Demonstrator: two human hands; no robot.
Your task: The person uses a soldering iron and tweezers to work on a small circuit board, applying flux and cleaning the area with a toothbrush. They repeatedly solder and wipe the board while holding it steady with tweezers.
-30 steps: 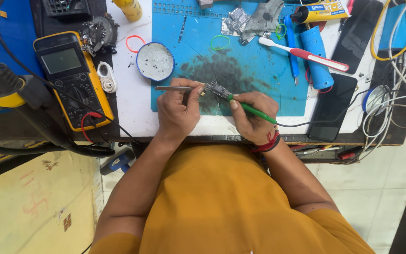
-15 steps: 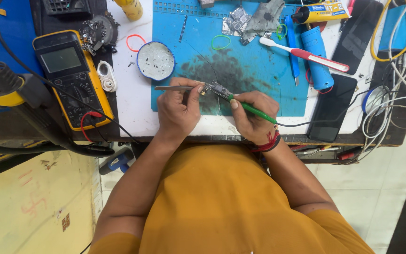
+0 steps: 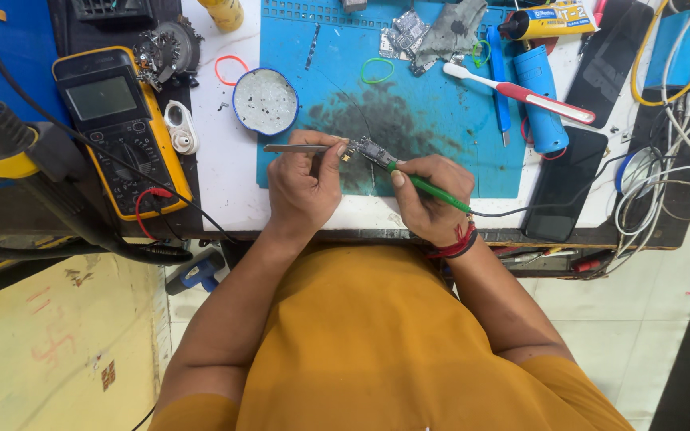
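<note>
At the centre of the frame we see the left hand (image 3: 303,185) with its fingers closed around metal tweezers (image 3: 293,148), which lie level with their handle end pointing left. The right hand (image 3: 433,195) has its fingers pinched shut on a green-handled soldering iron (image 3: 433,191), its tip angled up and left. Between the two hands sits a small circuit board (image 3: 367,149), just above the blue work mat (image 3: 441,136) on the table (image 3: 225,199); we cannot tell whether the tweezers grip it. A round blue tin (image 3: 265,101) stands upper left of the hands, a yellow multimeter (image 3: 117,128) further left, and a toothbrush (image 3: 517,92) upper right.
</note>
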